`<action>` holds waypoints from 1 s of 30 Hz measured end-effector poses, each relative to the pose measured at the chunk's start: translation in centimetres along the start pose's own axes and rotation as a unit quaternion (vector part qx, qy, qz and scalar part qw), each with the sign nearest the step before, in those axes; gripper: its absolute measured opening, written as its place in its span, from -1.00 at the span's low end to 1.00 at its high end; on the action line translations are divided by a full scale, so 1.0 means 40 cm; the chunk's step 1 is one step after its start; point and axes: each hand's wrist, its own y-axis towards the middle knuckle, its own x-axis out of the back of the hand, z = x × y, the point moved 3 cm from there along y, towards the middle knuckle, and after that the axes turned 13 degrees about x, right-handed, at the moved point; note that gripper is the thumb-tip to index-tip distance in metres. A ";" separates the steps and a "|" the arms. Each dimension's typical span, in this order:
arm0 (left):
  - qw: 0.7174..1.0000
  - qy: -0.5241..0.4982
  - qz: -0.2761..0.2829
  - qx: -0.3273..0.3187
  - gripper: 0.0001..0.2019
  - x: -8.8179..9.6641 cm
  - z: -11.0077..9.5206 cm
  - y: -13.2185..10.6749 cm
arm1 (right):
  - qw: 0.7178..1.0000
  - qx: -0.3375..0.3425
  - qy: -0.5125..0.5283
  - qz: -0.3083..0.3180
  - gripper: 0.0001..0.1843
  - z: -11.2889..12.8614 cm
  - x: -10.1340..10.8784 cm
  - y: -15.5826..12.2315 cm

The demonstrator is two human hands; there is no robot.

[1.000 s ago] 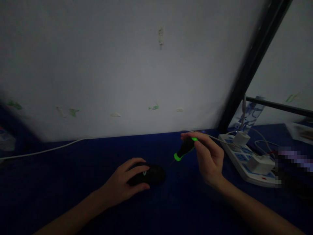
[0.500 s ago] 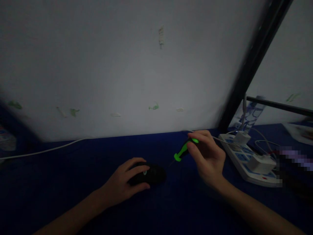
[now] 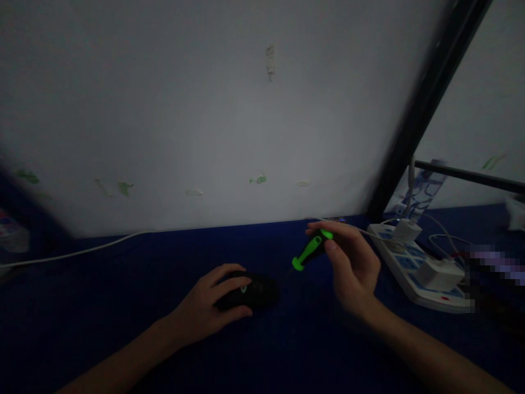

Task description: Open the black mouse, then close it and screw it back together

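My left hand rests on a black computer mouse on the dark blue table surface, its fingers wrapped over the mouse's near end. My right hand pinches a small screwdriver with a green and black handle between thumb and fingers. The screwdriver's thin tip points down and left toward the far end of the mouse. The scene is dim.
A white power strip with two white chargers plugged in lies at the right. A white cable runs along the table's back edge by the pale wall. A black metal post and a clear bottle stand at the right.
My right hand has turned the screwdriver handle slightly between its fingers. The left hand and mouse have stayed in place.
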 end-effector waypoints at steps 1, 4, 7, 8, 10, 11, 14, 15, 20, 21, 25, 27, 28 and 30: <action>1.000 0.001 -0.002 -0.001 -0.61 0.000 -0.001 0.001 | 1.000 0.009 -0.005 0.007 -0.68 0.002 0.000 0.001; 1.000 -0.001 -0.008 -0.005 -0.60 -0.001 0.000 0.003 | 0.998 0.044 -0.043 0.006 -0.76 0.008 0.004 0.007; 1.000 -0.003 -0.010 -0.012 -0.60 -0.004 0.003 0.002 | 0.998 0.038 -0.048 0.002 -0.68 0.009 0.007 0.009; 1.000 -0.002 -0.010 -0.015 -0.60 -0.005 0.004 0.001 | 0.999 0.030 -0.039 0.006 -0.65 0.007 0.006 0.008; 1.000 0.003 -0.008 -0.015 -0.60 -0.006 0.005 -0.001 | 0.999 0.023 -0.024 0.022 -0.63 0.006 0.005 0.006; 1.000 0.007 -0.007 -0.013 -0.60 -0.006 0.005 -0.002 | 0.999 0.030 -0.024 0.027 -0.65 0.006 0.004 0.006; 1.000 0.013 -0.004 -0.010 -0.60 -0.004 0.003 -0.001 | 0.997 0.055 -0.053 0.020 -0.71 0.005 0.007 0.005; 1.000 0.014 -0.003 -0.010 -0.60 -0.004 0.002 -0.001 | 0.997 0.051 -0.060 0.014 -0.70 0.003 0.008 0.005; 1.000 0.013 -0.003 -0.016 -0.60 -0.003 0.000 0.000 | 1.000 0.009 -0.021 0.020 -0.63 -0.013 0.008 -0.002; 1.000 0.014 -0.004 -0.017 -0.60 -0.003 0.000 0.000 | 0.999 0.012 -0.019 0.024 -0.64 -0.014 0.008 -0.003; 1.000 0.015 -0.005 -0.016 -0.59 -0.005 0.003 -0.001 | 0.998 0.036 -0.046 0.012 -0.66 -0.010 0.012 -0.003; 1.000 0.012 -0.003 -0.015 -0.59 -0.005 0.003 -0.002 | 0.999 0.026 -0.034 0.011 -0.58 -0.009 0.013 -0.003; 1.000 0.011 -0.002 -0.014 -0.59 -0.005 0.003 -0.002 | 0.999 0.019 -0.020 0.018 -0.56 -0.008 0.011 -0.004; 1.000 0.012 0.001 -0.008 -0.58 -0.005 0.004 -0.002 | 0.999 0.015 0.000 0.032 -0.57 -0.007 0.009 -0.004</action>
